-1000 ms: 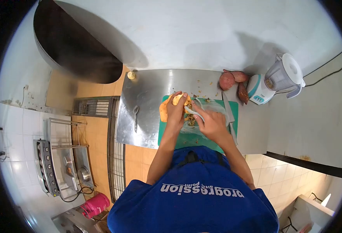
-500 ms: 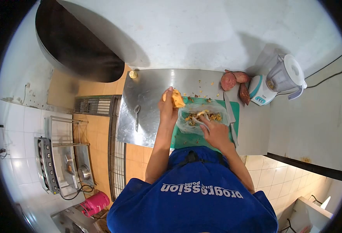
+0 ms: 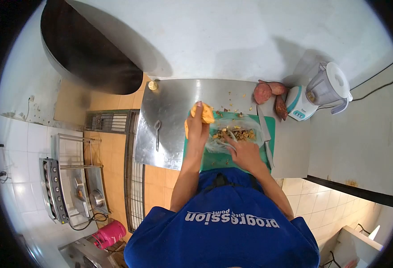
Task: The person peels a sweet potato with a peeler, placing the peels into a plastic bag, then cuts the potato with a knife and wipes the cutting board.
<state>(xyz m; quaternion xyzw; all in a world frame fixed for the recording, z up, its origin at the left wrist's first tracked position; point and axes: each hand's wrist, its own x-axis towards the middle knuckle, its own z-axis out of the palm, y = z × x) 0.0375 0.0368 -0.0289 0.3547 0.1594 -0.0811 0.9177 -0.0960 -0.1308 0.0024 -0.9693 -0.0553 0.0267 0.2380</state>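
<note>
Head: left hand (image 3: 197, 127) clasping orange chunk (image 3: 208, 115), right hand (image 3: 246, 155) slanted leftward.

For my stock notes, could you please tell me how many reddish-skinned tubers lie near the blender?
3: a left tuber, a back tuber towards the wall, and a front tuber. Another could be hidden behind them.

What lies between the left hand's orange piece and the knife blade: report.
The head view shows a clear plastic bag of scraps on the green board there, the right hand at it.
</note>
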